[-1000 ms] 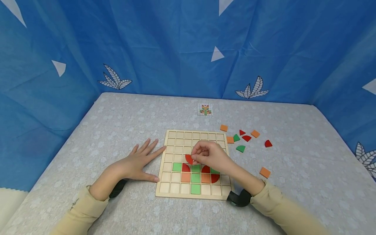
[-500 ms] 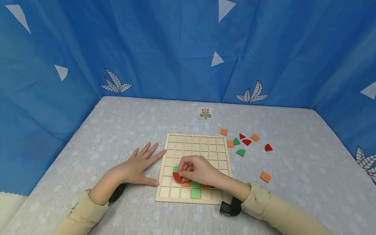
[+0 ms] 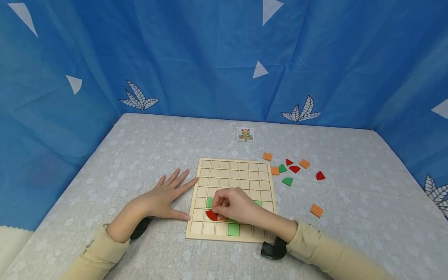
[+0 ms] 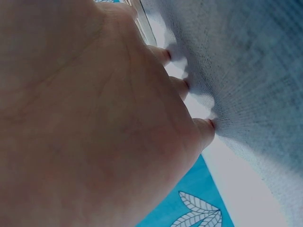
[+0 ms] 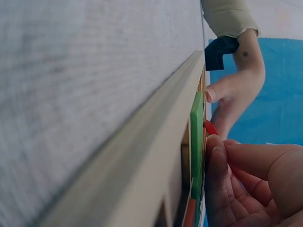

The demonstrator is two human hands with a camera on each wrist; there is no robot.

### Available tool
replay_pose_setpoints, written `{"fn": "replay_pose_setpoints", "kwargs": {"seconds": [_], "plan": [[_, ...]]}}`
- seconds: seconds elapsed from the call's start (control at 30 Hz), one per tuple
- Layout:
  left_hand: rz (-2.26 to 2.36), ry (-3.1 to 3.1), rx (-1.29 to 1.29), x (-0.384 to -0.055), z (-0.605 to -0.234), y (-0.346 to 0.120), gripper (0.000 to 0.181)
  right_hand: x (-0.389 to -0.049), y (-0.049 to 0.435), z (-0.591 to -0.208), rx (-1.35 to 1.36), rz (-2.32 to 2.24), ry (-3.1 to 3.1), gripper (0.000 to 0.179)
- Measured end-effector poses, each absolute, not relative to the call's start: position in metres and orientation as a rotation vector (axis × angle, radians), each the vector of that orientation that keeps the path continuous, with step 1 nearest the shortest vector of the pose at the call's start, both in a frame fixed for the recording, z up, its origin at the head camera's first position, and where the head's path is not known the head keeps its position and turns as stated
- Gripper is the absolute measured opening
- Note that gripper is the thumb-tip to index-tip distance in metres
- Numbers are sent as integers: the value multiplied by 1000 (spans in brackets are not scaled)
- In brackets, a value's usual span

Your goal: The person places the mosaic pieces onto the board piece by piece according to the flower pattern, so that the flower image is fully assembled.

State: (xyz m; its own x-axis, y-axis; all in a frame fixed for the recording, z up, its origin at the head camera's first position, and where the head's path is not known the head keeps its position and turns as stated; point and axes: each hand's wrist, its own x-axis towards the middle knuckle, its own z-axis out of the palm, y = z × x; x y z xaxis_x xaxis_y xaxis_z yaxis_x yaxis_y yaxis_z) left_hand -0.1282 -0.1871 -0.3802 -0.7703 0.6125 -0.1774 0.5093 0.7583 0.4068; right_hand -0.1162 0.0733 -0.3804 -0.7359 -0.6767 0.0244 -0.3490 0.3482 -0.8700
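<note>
A wooden grid board [image 3: 206,235] lies on the table with green, red and orange tiles in some of its squares. My right hand [image 3: 236,204] pinches a red quarter-circle tile [image 3: 211,215] between thumb and fingertips, over a square left of an orange tile [image 3: 222,218]. In the right wrist view the red tile [image 5: 209,126] sticks out past the fingertips, close to the board. My left hand [image 3: 164,200] lies spread with straight fingers at the board's left edge, thumb and index touching it. Its other fingertips [image 4: 204,132] press on the cloth. My right hand hides several tiles.
Loose orange, green and red tiles lie right of the board, among them an orange square [image 3: 316,210] and a green quarter-circle [image 3: 287,181]. A small pattern card [image 3: 244,134] lies behind the board. Blue curtains [image 3: 217,58] stand around the table.
My right hand has brought the red quarter-circle tile left and toward me, down from above the green tiles to the square beside the orange tile. My left hand has stayed put.
</note>
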Motion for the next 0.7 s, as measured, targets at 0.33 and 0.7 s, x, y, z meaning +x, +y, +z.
{"fn": "replay_pose_setpoints", "kwargs": {"seconds": [0.33,0.7], "plan": [[479,2652,877,-129,-379,-187,103,-117,76,-378,-1116,-1170,2398,8],[472,2643,880,-130,-380,-188,103,-116,74,-377,-1232,-1029,2387,23]]}}
